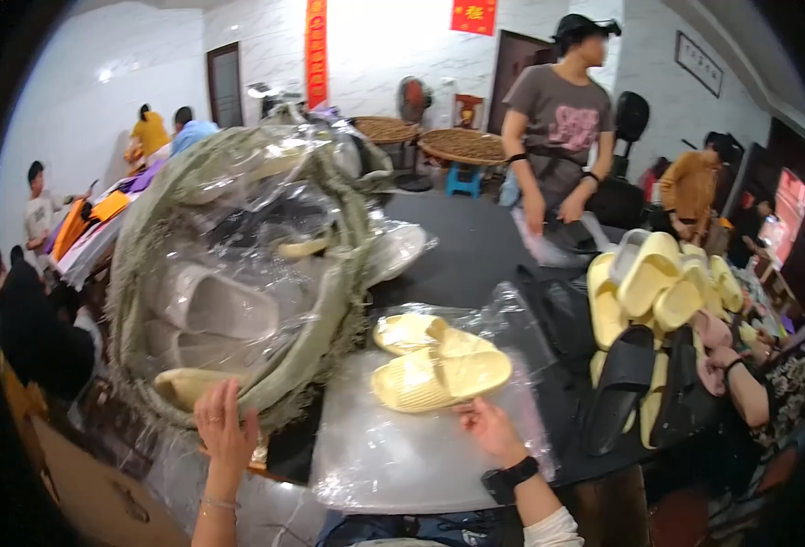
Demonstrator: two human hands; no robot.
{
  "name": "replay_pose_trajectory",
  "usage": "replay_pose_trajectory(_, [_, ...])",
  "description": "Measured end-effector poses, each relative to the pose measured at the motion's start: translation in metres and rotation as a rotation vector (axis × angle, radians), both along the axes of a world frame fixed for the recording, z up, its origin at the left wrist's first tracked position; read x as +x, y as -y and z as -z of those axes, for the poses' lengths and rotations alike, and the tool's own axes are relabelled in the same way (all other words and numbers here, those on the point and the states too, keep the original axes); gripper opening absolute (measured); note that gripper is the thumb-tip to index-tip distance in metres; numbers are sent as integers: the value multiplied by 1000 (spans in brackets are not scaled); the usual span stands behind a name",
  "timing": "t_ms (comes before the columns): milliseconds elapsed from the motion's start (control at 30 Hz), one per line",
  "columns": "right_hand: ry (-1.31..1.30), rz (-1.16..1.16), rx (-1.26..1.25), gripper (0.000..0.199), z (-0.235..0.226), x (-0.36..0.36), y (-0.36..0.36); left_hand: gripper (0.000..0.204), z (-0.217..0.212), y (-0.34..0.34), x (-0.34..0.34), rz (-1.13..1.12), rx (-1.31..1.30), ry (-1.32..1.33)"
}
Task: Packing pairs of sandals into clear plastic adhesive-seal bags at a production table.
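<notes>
Yellow slippers rest in clear film before us

Yellow slippers (pixel 448 374) lie side by side on a stack of clear plastic sheets (pixel 375 469) at our edge of the dark table (pixel 457 237), probably there so that both our hands reach them easily. Our right hand (pixel 491 428) has its fingers curled at their near side; we cannot tell whether it pinches the film or only touches it. Our left hand (pixel 223 421) is loosely open, fingers extended over the near rim of a woven sack (pixel 133 273), with nothing visible in its grasp. We judge that the sack's wide mouth is rolled back to keep its contents within reach.

Film over the yellow pair is thin, crinkled and glossy; beneath it, the straps look finely ribbed and the soles thick, like moulded foam. Inside the sack, smooth grey slippers (pixel 224 301) show through more wrinkled plastic, while the rim is coarse, greenish and frayed. To our right, matte black slippers (pixel 626 383) lie beside a loose heap of yellow ones (pixel 653 278).
</notes>
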State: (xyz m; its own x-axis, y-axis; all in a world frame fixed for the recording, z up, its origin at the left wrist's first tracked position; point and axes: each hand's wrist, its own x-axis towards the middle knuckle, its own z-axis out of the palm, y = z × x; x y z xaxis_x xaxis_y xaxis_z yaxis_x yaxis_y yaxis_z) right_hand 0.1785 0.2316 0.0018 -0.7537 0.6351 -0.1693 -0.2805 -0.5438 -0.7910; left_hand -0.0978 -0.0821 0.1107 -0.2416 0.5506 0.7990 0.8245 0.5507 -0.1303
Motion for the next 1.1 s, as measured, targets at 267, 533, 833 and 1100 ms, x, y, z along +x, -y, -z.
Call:
replay_pose_trajectory(267, [-78, -56, -29, 26, 2, 3, -2, 41, 65, -46, -28, -21, -122, 55])
replay_pose_trajectory(533, [-93, -59, -52, 26, 3, 4, 0, 34, 83, -11, -90, 217, -439, -204])
replay_pose_trajectory(833, [-68, -46, -68, 23, 6, 4, -6, 49, 19, -56, 46, -8, -387, 85])
replay_pose_trajectory(1100, [-71, -43, -34, 24, 0, 2, -3, 58, 81, -82, 103, 372, -439, 604])
